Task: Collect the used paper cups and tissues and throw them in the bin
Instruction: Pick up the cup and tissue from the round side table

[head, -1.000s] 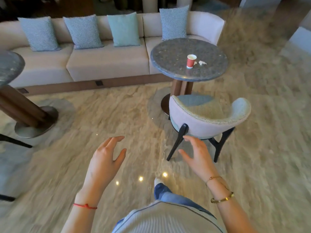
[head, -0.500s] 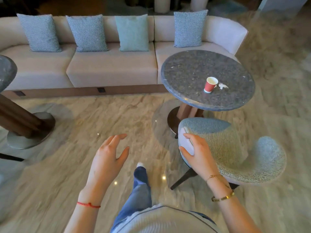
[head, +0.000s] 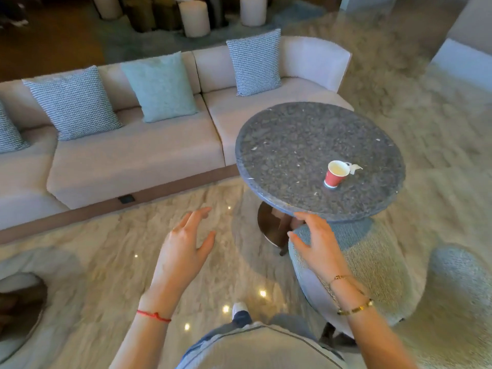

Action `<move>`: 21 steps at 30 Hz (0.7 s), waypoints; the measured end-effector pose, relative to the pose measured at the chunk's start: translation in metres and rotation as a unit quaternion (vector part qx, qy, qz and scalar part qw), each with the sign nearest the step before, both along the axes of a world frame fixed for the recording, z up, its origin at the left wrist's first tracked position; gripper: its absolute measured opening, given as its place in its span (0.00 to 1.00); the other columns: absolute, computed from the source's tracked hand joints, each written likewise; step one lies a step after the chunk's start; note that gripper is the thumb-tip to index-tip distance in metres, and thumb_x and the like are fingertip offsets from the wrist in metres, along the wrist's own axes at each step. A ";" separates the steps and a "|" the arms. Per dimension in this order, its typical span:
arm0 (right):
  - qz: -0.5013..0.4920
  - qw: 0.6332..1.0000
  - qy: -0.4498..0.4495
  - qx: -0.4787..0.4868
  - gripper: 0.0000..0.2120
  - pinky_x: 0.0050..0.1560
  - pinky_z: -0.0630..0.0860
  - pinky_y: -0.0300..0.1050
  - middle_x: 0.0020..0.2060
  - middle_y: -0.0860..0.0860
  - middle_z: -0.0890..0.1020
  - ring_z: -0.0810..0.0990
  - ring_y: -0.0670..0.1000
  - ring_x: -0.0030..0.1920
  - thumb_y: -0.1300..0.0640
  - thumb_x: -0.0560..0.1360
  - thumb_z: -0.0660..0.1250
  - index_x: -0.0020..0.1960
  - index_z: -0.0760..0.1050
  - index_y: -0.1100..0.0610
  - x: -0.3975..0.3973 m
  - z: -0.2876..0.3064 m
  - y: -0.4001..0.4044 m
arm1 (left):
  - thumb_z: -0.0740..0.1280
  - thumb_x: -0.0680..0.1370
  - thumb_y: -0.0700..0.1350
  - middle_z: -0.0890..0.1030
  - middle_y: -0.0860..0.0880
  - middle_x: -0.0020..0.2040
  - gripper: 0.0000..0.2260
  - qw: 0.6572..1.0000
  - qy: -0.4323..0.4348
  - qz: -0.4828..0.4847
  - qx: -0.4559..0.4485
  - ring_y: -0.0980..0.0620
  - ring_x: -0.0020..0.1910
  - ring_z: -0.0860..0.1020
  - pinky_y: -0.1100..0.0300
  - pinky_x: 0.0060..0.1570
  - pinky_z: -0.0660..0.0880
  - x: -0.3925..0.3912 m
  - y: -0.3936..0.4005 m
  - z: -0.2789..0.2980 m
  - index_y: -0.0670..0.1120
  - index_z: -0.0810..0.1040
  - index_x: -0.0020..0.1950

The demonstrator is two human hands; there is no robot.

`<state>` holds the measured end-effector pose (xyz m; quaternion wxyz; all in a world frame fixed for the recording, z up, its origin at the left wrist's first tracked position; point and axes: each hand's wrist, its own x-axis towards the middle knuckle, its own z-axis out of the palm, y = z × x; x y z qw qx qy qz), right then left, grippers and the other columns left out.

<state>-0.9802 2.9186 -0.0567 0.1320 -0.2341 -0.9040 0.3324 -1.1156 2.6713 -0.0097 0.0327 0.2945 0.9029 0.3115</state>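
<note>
A red paper cup stands upright on the round dark stone table, towards its right side. A small crumpled white tissue lies just right of the cup. My right hand is open with fingers spread, hovering over the chair back just below the table's near edge. My left hand is open over the floor, left of the table, holding nothing. No bin is in sight.
A light blue-grey armchair stands tucked at the table's near side. A long beige sofa with several cushions runs behind. The polished marble floor spreads in front. Another table's base shows at the left edge.
I have walked closer to the round table, so the cup and tissue look larger and nearer. My right hand has come off the chair back and risen towards the table edge.
</note>
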 end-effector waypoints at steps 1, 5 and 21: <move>-0.018 1.000 0.002 -0.003 0.19 0.64 0.63 0.38 0.60 0.48 0.77 0.71 0.48 0.63 0.53 0.75 0.69 0.64 0.72 0.53 -0.012 0.000 0.004 | 0.69 0.76 0.46 0.78 0.52 0.61 0.21 1.000 -0.003 -0.014 -0.002 0.50 0.57 0.79 0.56 0.52 0.76 -0.019 0.009 0.001 0.49 0.71 0.68; -0.085 0.996 -0.009 -0.013 0.20 0.63 0.63 0.38 0.61 0.47 0.76 0.70 0.48 0.63 0.52 0.75 0.68 0.66 0.71 0.52 -0.044 -0.006 0.028 | 0.69 0.76 0.47 0.77 0.52 0.63 0.24 0.997 -0.011 -0.080 -0.009 0.48 0.60 0.78 0.54 0.55 0.76 -0.079 0.051 -0.004 0.50 0.68 0.71; -0.255 0.965 -0.052 0.002 0.14 0.63 0.67 0.50 0.59 0.56 0.77 0.72 0.58 0.62 0.59 0.77 0.65 0.62 0.74 0.57 -0.077 -0.038 0.210 | 0.70 0.76 0.48 0.71 0.49 0.69 0.31 0.960 -0.091 -0.264 -0.013 0.50 0.66 0.72 0.53 0.61 0.73 -0.144 0.287 -0.071 0.50 0.61 0.75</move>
